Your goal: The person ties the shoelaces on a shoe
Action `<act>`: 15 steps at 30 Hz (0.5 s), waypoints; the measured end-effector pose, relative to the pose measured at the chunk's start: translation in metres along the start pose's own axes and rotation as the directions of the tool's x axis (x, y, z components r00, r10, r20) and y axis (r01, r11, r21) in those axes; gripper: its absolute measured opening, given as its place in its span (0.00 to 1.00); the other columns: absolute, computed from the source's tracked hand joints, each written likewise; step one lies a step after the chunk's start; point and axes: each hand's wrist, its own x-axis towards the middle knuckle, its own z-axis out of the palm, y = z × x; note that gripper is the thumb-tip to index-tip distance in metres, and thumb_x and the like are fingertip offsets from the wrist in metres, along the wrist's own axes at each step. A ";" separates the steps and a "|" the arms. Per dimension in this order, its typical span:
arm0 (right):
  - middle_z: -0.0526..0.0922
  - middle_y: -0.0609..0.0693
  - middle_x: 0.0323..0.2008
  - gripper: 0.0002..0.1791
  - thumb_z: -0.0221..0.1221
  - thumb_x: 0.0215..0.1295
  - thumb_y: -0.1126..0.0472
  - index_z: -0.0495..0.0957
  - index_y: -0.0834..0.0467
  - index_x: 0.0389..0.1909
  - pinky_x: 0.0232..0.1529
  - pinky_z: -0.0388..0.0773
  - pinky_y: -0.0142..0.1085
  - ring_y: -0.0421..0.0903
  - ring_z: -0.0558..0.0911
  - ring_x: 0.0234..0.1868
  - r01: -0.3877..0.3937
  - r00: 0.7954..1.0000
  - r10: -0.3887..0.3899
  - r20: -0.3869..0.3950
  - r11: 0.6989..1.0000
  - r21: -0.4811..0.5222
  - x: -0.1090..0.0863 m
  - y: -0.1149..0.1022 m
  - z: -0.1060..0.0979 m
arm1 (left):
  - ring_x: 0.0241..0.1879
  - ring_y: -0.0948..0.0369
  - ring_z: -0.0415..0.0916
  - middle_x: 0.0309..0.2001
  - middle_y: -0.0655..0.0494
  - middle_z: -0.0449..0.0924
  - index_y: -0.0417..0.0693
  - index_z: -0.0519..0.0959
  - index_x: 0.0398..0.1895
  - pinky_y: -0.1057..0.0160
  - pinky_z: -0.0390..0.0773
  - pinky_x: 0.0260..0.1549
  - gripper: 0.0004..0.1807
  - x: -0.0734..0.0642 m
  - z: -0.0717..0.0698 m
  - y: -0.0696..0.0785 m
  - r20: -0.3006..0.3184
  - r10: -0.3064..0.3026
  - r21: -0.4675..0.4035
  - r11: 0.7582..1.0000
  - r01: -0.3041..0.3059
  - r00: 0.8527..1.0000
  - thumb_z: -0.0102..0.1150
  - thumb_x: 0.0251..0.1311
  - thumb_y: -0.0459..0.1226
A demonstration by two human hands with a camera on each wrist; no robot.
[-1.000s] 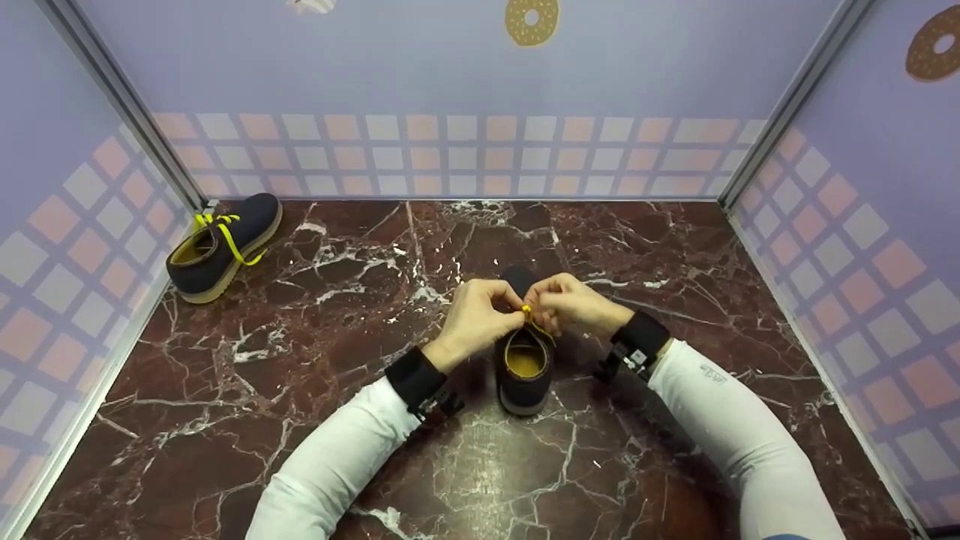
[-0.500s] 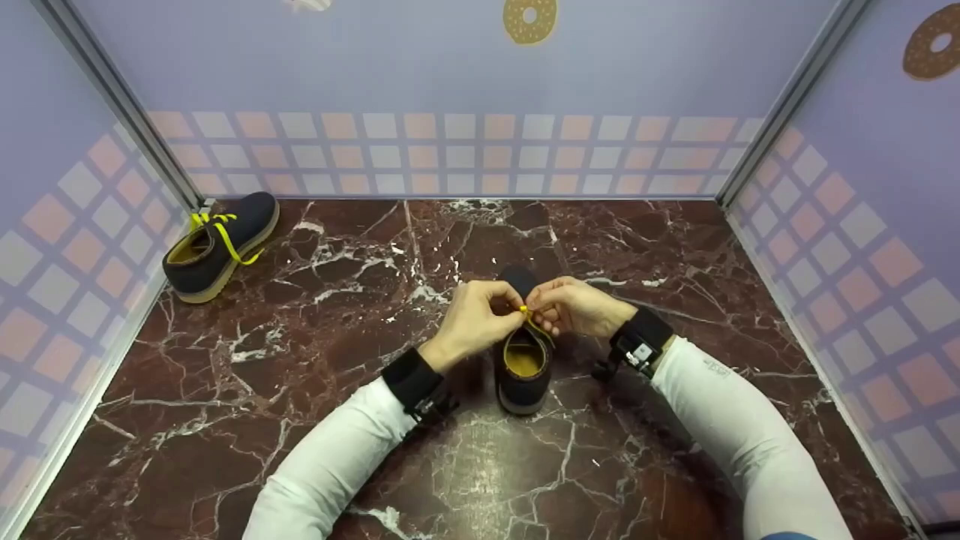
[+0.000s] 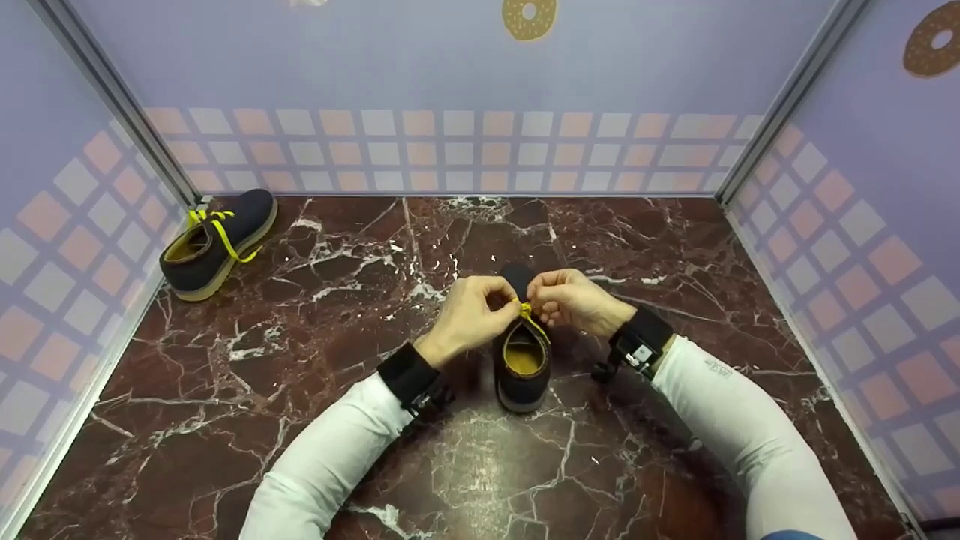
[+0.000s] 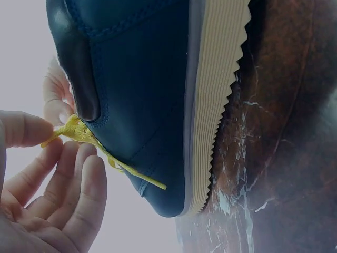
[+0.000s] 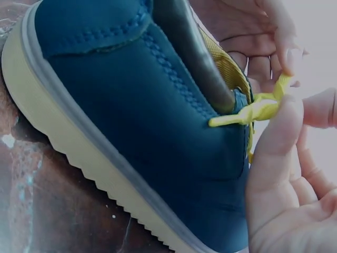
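A dark blue shoe (image 3: pixel 523 386) with a tan ridged sole (image 4: pixel 218 79) stands upright on the floor, heel toward me. Its yellow shoelace (image 4: pixel 79 130) is gathered in a small knot over the tongue, and one short end hangs down the side. With thumb and index finger, my left hand (image 3: pixel 480 307) pinches a piece of lace at the knot; its other fingers are loosely curled. My right hand (image 3: pixel 577 300) has thumb and index fingertips together at the lace from the other side. The right thumb (image 5: pixel 284 118) covers part of the lace in the right wrist view.
A matching shoe (image 3: pixel 217 244) with yellow laces (image 3: pixel 229 236) stands at the far left against the wall panel. Marbled dark red floor (image 3: pixel 637 465) surrounds the shoe in front. Purple panels (image 3: pixel 420 67) with checks enclose the back and sides.
My right fingertips have shifted slightly up and away from the knot, and more of the yellow knot shows between the hands. The left hand stays nearly in place; the shoe has not moved.
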 end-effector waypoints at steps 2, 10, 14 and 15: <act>0.81 0.44 0.27 0.10 0.53 0.75 0.72 0.79 0.56 0.41 0.26 0.76 0.26 0.37 0.76 0.23 0.007 1.000 -0.007 -0.002 1.000 0.008 0.000 0.000 0.001 | 0.30 0.56 0.86 0.31 0.52 0.93 0.46 0.91 0.32 0.68 0.76 0.32 0.07 0.000 0.000 -0.002 0.004 -0.024 -0.003 1.000 0.024 1.000 0.66 0.62 0.37; 0.80 0.44 0.27 0.09 0.54 0.73 0.73 0.77 0.56 0.42 0.28 0.75 0.28 0.37 0.74 0.24 0.001 1.000 -0.001 -0.020 1.000 0.019 -0.004 0.003 -0.002 | 0.34 0.52 0.85 0.33 0.50 0.91 0.47 0.89 0.32 0.64 0.78 0.37 0.08 0.000 0.000 -0.009 0.013 -0.132 -0.006 0.991 0.132 0.991 0.62 0.61 0.38; 0.80 0.44 0.26 0.10 0.54 0.72 0.73 0.78 0.55 0.40 0.28 0.74 0.28 0.37 0.74 0.24 0.006 1.000 -0.005 -0.029 1.000 0.027 -0.005 0.005 -0.006 | 0.31 0.59 0.80 0.31 0.51 0.89 0.47 0.86 0.30 0.64 0.75 0.34 0.06 -0.002 0.002 -0.010 -0.006 -0.180 -0.002 0.984 0.180 0.984 0.61 0.61 0.37; 0.80 0.44 0.27 0.10 0.54 0.72 0.73 0.78 0.55 0.40 0.28 0.75 0.28 0.37 0.74 0.24 0.009 0.999 -0.008 -0.032 1.000 0.028 -0.006 0.006 -0.007 | 0.30 0.61 0.78 0.31 0.51 0.88 0.47 0.85 0.30 0.65 0.73 0.33 0.06 -0.003 0.002 -0.011 -0.011 -0.196 -0.005 0.981 0.196 0.980 0.61 0.62 0.37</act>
